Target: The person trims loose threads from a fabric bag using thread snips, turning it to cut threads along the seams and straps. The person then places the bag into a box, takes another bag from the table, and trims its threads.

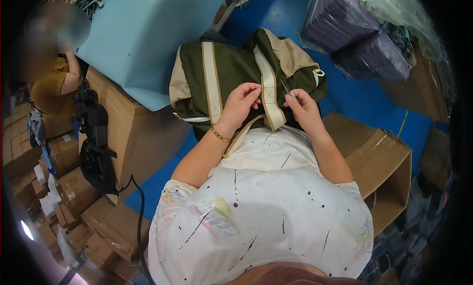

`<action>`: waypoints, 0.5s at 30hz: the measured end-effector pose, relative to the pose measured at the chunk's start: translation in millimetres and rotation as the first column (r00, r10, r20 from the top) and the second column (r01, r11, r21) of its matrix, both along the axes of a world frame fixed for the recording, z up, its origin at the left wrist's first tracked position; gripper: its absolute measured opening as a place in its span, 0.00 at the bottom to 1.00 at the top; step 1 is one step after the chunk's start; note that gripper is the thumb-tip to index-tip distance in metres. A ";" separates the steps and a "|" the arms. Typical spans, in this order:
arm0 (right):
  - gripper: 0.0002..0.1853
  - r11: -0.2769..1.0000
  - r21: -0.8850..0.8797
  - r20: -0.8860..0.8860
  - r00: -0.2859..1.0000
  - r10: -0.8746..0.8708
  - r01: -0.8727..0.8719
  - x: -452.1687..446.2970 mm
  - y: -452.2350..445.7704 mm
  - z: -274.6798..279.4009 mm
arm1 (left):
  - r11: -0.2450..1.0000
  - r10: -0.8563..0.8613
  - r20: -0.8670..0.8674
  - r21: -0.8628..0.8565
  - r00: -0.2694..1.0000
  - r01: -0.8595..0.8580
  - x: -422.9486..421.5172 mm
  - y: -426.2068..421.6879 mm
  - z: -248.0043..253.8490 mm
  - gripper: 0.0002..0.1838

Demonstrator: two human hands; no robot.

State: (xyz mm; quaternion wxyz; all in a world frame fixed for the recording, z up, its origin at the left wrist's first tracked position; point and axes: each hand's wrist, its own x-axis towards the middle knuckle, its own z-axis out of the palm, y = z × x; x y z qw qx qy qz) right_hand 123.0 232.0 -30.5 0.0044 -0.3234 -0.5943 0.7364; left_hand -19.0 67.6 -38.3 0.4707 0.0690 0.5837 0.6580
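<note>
A dark green duffel bag [236, 63] with tan end panels lies across my lap. Two cream straps with tan edging run over it, and the right-hand strap [269, 90] passes between my hands. My left hand [241, 105] is closed in a pinch at that strap's left edge; whatever its fingertips hold is too small to make out. On the strap's other side, my right hand [304, 109] grips small metal thread snips [286, 87], their pointed end directed up and left. A white cord loop [318, 73] sticks out at the bag's right end.
A large cardboard box [133, 132] under light blue sheeting [152, 44] stands left, with a black strapped item [93, 142] on its side. Another person [51, 90] is beyond it. Plastic-wrapped purple bundles [340, 19] lie upper right; an open carton [382, 172] sits at my right.
</note>
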 end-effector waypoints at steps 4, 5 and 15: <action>0.12 0.994 -0.034 -0.053 0.994 0.099 -0.101 1.1 -6.7 13.3 | 0.998 -0.054 0.000 0.009 0.999 0.054 -3.5 -4.2 8.6 0.13; 0.12 0.991 -0.029 -0.071 0.989 0.128 -0.131 1.6 -6.0 13.9 | 0.998 -0.062 -0.006 0.007 0.998 0.062 -4.6 -6.3 12.4 0.13; 0.12 0.959 -0.258 -0.312 0.929 -0.197 0.117 -18.0 1.0 15.2 | 0.932 -0.355 -0.656 -0.192 0.667 0.307 23.7 -22.5 61.9 0.22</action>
